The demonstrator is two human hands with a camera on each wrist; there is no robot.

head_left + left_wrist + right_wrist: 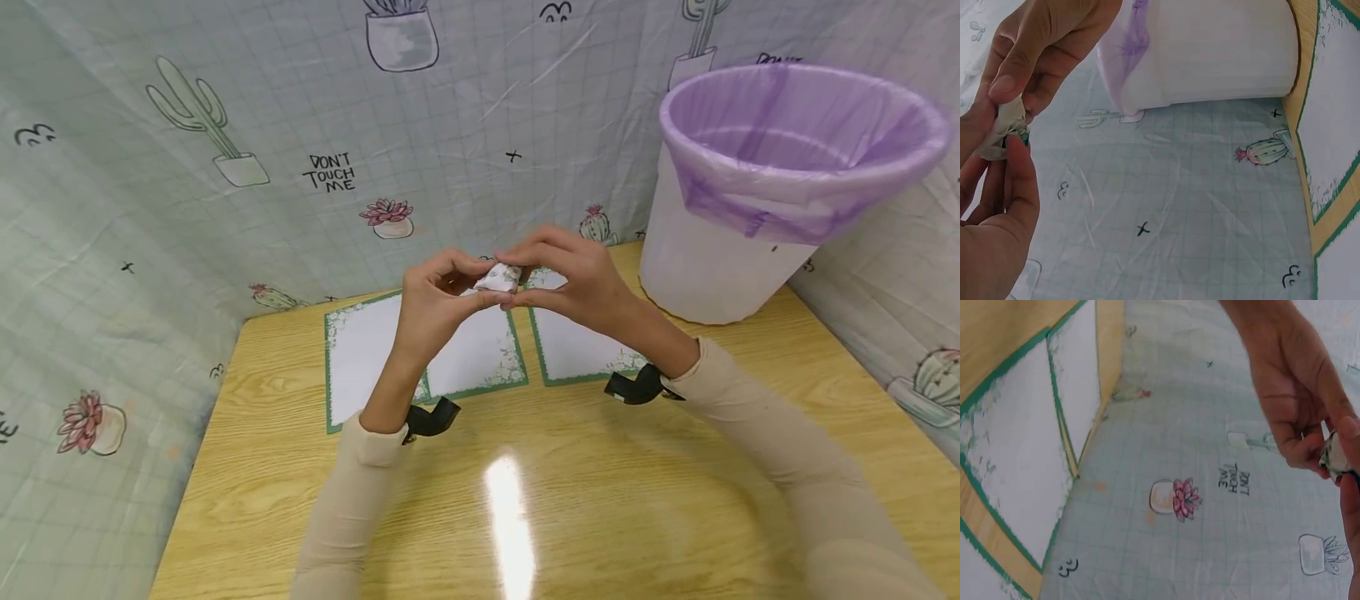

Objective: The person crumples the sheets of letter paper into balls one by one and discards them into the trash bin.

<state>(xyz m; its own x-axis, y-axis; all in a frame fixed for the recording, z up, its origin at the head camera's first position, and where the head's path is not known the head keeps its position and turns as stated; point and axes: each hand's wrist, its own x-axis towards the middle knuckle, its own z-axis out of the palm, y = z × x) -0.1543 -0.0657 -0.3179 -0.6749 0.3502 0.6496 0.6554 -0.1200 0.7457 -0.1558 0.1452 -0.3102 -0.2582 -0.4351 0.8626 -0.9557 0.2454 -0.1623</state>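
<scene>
A small crumpled ball of white paper [499, 278] with green print is held up over the table between both hands. My left hand [433, 298] pinches it from the left with thumb and fingers, and my right hand [581, 273] pinches it from the right. In the left wrist view the creased paper [1010, 125] shows dark green bits between the fingertips. The right wrist view catches only part of the wad [1336, 455] at its right edge. Beneath and behind the hands lie a left sheet [363, 358], a middle sheet [468, 362] and a right sheet [581, 346], each white with a green floral border.
A white bin [693, 242] with a purple liner [757, 196] stands at the back right of the wooden table [420, 517]. A cactus-printed cloth [450, 125] hangs behind and at both sides. The left and middle sheets overlap.
</scene>
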